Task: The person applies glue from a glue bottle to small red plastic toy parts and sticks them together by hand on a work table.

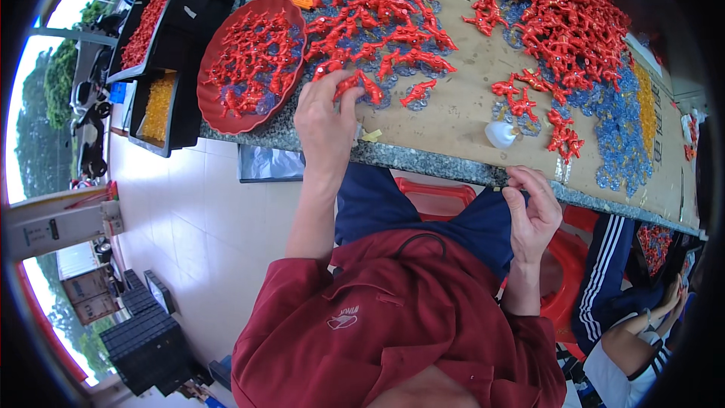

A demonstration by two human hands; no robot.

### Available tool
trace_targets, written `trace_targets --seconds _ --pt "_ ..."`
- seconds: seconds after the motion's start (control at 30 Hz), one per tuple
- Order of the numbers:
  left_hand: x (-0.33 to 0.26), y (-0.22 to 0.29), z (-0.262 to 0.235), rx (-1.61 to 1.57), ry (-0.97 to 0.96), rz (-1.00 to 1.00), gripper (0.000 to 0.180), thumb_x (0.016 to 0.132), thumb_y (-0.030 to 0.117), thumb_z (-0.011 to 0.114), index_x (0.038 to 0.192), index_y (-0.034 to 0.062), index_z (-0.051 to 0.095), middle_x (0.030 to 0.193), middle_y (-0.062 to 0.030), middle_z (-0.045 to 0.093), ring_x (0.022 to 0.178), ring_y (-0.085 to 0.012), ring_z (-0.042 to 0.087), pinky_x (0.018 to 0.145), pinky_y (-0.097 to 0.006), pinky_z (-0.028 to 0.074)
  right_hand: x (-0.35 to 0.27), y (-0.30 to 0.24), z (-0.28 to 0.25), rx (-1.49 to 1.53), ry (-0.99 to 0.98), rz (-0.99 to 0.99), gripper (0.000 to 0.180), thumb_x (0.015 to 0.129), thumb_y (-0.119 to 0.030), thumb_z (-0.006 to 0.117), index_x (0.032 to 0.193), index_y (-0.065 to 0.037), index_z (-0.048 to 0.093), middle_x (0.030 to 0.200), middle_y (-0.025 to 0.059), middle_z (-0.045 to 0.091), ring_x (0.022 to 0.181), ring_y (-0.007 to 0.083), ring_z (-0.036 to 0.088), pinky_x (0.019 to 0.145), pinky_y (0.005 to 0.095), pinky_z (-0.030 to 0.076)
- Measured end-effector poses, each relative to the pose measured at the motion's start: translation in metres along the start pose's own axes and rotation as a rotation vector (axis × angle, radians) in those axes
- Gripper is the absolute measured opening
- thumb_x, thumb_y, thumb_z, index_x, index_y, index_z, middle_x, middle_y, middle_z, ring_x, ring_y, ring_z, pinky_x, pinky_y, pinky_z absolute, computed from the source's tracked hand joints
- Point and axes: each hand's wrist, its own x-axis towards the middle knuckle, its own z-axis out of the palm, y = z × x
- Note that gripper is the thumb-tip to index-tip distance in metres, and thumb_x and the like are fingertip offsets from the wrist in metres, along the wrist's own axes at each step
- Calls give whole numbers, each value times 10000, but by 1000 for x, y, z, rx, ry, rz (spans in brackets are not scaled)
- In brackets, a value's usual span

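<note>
My left hand reaches over the table's front edge, its thumb and fingertips closed around a red plastic figure at the near side of a pile. The many red figures in that pile lie on clear bluish plastic discs. To the left of this hand is a red scalloped bowl filled with similar figures. My right hand is at the table's edge, fingers loosely curled, thumb and forefinger apart with nothing visible between them. Beyond it stands a small white rounded container.
A larger heap of red figures, blue discs and yellow pieces covers the right side of the cardboard. Black bins with red and yellow parts stand at left. Another person's hands show at lower right.
</note>
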Motion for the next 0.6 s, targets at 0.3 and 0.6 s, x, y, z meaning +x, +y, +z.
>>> trace_targets --seconds 0.3,0.6 --pt "-1 -5 -6 62 42 38 229 705 16 663 933 6 641 862 -130 621 773 -251 594 635 -319 480 5 2 5 -14 8 14 214 725 35 645 938 35 623 904 113 611 749 153 555 656 242 460" --pt "-6 -12 15 -72 101 73 331 749 -23 617 1073 36 598 965 -141 543 856 -256 577 702 -337 479 7 5 3 -95 67 7 229 710 32 662 936 30 624 881 102 615 706 149 547 619 242 450"
